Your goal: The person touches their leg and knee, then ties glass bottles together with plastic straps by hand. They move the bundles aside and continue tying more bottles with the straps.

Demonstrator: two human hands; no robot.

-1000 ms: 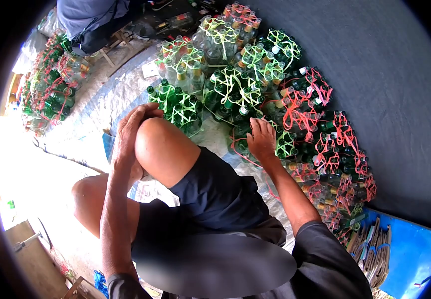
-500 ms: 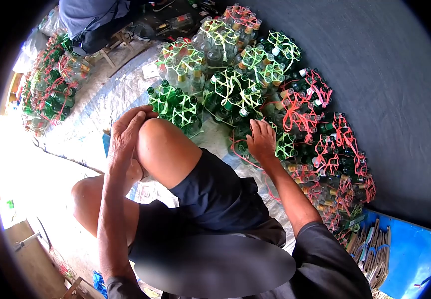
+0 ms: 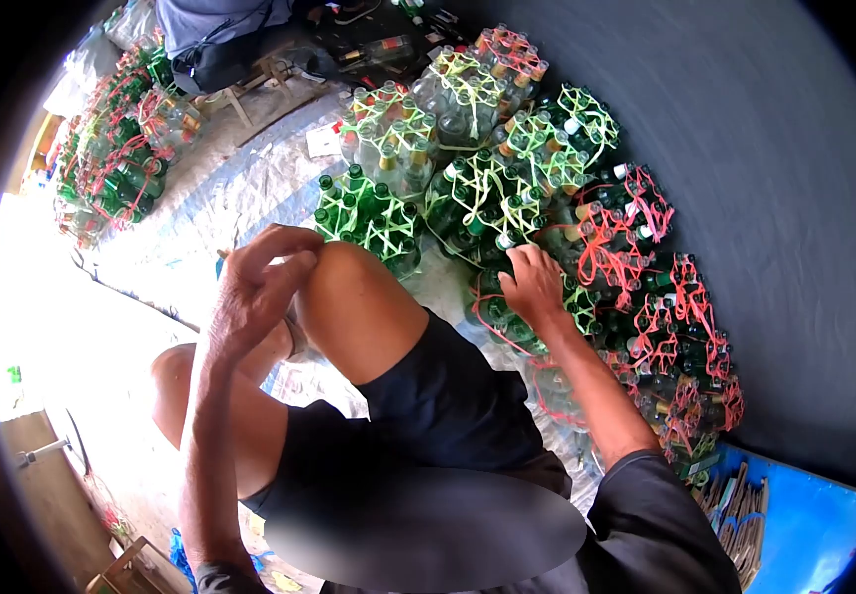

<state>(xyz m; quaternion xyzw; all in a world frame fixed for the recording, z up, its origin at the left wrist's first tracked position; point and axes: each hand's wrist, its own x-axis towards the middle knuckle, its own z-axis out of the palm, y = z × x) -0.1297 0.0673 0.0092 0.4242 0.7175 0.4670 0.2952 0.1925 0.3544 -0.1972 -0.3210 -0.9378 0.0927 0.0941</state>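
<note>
- Left stack (image 3: 111, 148): bundled bottles, green and clear, tied with pink cord, piled at 10 o'clock in the view, well apart from both hands.
- Sheet (image 3: 240, 188): a pale woven sheet covers the floor from the left stack towards the centre, and the bundles stand on it.
- Another person (image 3: 215, 35) sits at 11 o'clock on a low wooden stool (image 3: 260, 74); only clothing shows.
- Left hand (image 3: 250, 297): just left of centre, against the raised knee (image 3: 349, 287). Its grip is loose, with the fingers half curled and the thumb apart, and nothing shows in it.
- Green bundle (image 3: 369, 213): green bottles laced with yellow-green cord, at 12 o'clock from the knee and just beyond it.
- Right hand (image 3: 532, 287): right of centre, palm down on the bottle tops of the near bundle (image 3: 497, 317). The fingers bend over the tops at 11 o'clock from the wrist. I cannot tell whether the grip closes on a neck or a cord.
- The near bundle stands just beside the right thigh, at 5 o'clock from the green bundle, with pink cord trailing round it.
- Pink bundles (image 3: 646, 257): a row runs from 1 o'clock down to 4 o'clock along a grey wall (image 3: 784, 198).
- Blue board (image 3: 814, 525): at 5 o'clock, with cardboard strips (image 3: 740, 505) beside it.
</note>
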